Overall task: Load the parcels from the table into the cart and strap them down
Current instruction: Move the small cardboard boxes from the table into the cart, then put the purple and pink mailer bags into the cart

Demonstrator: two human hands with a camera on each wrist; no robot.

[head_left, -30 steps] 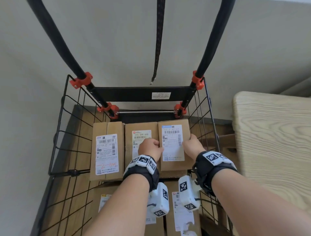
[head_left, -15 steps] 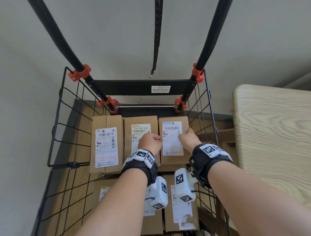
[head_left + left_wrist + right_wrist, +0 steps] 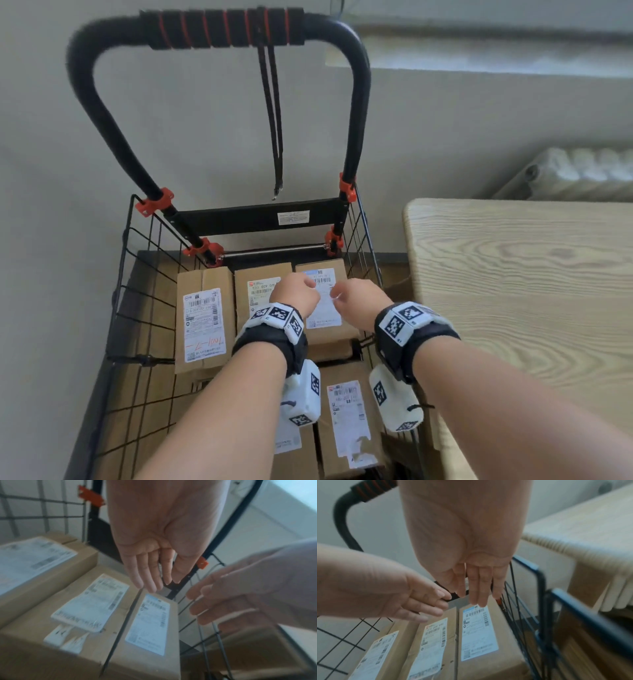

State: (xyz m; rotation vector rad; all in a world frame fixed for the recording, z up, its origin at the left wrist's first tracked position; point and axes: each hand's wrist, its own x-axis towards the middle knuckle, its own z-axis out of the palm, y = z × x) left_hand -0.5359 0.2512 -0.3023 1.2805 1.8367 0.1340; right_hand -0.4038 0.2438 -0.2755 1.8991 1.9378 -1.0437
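Three labelled cardboard parcels stand side by side at the back of the black wire cart (image 3: 144,308): the left parcel (image 3: 203,315), the middle parcel (image 3: 257,284) and the right parcel (image 3: 325,317). More parcels (image 3: 346,407) lie lower at the front. My left hand (image 3: 298,293) and right hand (image 3: 354,298) hover just above the right parcel (image 3: 150,628), touching nothing. The wrist views show my left hand (image 3: 150,574) and right hand (image 3: 476,588) with straight, relaxed fingers. A black strap (image 3: 274,137) hangs from the cart handle (image 3: 222,29), its hooked end loose above the parcels.
A light wooden table (image 3: 513,291) stands close against the cart's right side. A white radiator (image 3: 575,174) sits behind it by the wall. A grey wall runs behind and to the left of the cart.
Both hands have come off the right parcel's edges and risen a little above it, fingers uncurled. The head view has tilted up, bringing the handle into sight.
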